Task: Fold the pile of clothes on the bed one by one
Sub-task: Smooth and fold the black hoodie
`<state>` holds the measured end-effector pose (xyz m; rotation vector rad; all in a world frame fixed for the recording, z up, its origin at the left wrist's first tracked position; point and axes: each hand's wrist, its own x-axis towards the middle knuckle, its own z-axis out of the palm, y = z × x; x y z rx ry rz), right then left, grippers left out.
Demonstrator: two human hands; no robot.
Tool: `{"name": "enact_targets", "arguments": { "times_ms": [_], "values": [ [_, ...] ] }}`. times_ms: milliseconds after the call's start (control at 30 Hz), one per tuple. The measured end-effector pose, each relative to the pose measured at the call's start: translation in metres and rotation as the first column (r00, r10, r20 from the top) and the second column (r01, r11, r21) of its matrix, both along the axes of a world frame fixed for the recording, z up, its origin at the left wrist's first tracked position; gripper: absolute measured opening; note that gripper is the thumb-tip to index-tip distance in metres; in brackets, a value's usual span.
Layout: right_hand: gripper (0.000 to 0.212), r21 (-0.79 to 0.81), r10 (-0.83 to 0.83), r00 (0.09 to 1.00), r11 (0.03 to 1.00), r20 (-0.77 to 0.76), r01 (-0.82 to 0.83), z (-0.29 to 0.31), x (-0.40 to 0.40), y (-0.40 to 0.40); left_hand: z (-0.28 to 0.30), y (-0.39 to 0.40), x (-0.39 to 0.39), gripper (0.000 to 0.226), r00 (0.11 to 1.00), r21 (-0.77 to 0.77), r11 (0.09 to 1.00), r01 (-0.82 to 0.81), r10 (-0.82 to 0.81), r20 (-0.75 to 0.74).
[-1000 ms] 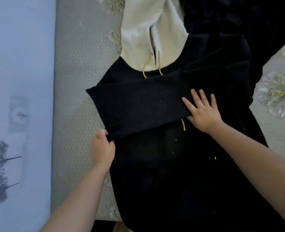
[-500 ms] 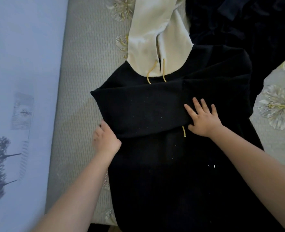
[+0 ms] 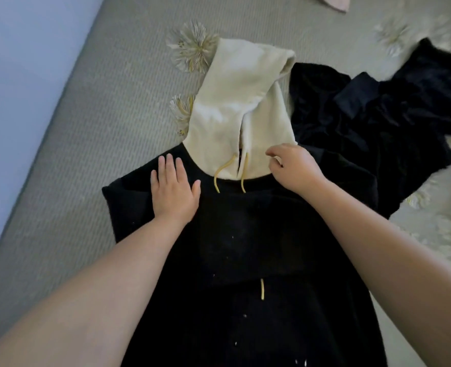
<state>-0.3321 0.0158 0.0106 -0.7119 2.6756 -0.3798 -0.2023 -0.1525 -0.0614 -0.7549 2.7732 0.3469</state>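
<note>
Partly folded hoodie (image 3: 245, 247), hem cropped.

We see a matt black fleecy cloth hoodie (image 3: 245, 260), its hood (image 3: 235, 107) soft cream cloth, on the bed (image 3: 100, 128) cover's ribbed grey woven cloth.

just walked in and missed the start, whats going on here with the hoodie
A person is folding a black hoodie laid flat on the bed. One sleeve lies folded across its chest. The left hand presses flat on the shoulder beside the cream hood, and the right hand, fingers curled, is at the hood's base; whether it grips fabric is unclear. More dark clothes lie crumpled to the right, not yet folded.
</note>
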Motion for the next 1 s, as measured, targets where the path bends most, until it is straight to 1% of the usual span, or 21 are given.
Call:
{"name": "enact_targets", "arguments": {
  "times_ms": [67,200,300,367,467,533,600,667,733,767,800,867,900,933,1000],
  "values": [
    [0.034,-0.015,0.017,0.999,1.0,-0.05,-0.018,-0.007,-0.025,-0.014,-0.013,-0.006,-0.001,0.067,1.0,-0.034,0.999,0.014,-0.014,-0.008],
    [0.032,-0.011,0.11,0.978,0.993,-0.178,-0.113,-0.023,-0.075,-0.047,-0.024,-0.008,-0.004,0.065,0.999,-0.049,0.999,0.012,-0.014,-0.04],
    [0.03,-0.027,0.098,0.96,0.994,-0.262,-0.108,-0.028,-0.113,-0.076,-0.02,-0.01,-0.01,0.061,0.998,-0.064,0.998,0.02,-0.025,-0.064],
    [0.031,0.007,0.102,0.95,0.994,-0.296,-0.105,-0.032,-0.135,-0.095,-0.015,-0.011,-0.014,0.064,0.998,-0.047,0.999,0.02,-0.022,-0.051],
    [0.038,0.082,0.078,0.958,0.995,-0.277,-0.057,-0.04,-0.163,-0.122,-0.012,-0.013,-0.017,0.065,0.999,-0.012,0.999,0.035,-0.035,-0.008],
    [0.048,0.113,-0.014,0.977,0.993,-0.214,0.039,-0.045,-0.178,-0.136,-0.01,-0.015,-0.02,0.065,0.998,0.022,0.999,0.043,-0.044,0.034],
    [0.061,0.16,-0.136,0.985,0.975,-0.105,0.152,-0.051,-0.19,-0.145,-0.008,-0.016,-0.02,0.065,0.996,0.044,0.997,0.056,-0.059,0.064],
    [0.073,0.276,-0.161,0.985,0.946,-0.055,0.17,-0.056,-0.201,-0.148,-0.008,-0.017,-0.021,0.065,0.995,0.059,0.996,0.066,-0.07,0.077],
    [0.082,0.327,-0.184,0.983,0.927,-0.027,0.182,-0.057,-0.214,-0.15,-0.008,-0.017,-0.02,0.065,0.994,0.069,0.996,0.064,-0.07,0.087],
    [0.08,0.322,-0.208,0.978,0.925,-0.018,0.203,-0.056,-0.219,-0.153,-0.009,-0.017,-0.019,0.065,0.994,0.07,0.995,0.064,-0.07,0.088],
    [0.071,0.329,-0.207,0.978,0.922,-0.026,0.203,-0.055,-0.222,-0.154,-0.009,-0.016,-0.019,0.065,0.994,0.069,0.996,0.065,-0.071,0.084],
    [0.042,0.392,-0.147,0.986,0.904,-0.084,0.169,-0.052,-0.22,-0.155,-0.009,-0.016,-0.019,0.065,0.996,0.059,0.996,0.065,-0.069,0.064],
    [0.033,0.405,-0.124,0.985,0.9,-0.118,0.161,-0.052,-0.213,-0.152,-0.01,-0.015,-0.018,0.065,0.996,0.058,0.997,0.06,-0.063,0.056],
    [0.029,0.395,-0.11,0.982,0.904,-0.151,0.162,-0.053,-0.204,-0.148,-0.01,-0.015,-0.018,0.065,0.997,0.055,0.997,0.054,-0.057,0.051],
    [0.027,0.323,-0.08,0.971,0.934,-0.224,0.151,-0.055,-0.187,-0.134,-0.01,-0.014,-0.018,0.065,0.998,0.041,0.998,0.048,-0.049,0.039]
  ]
}}
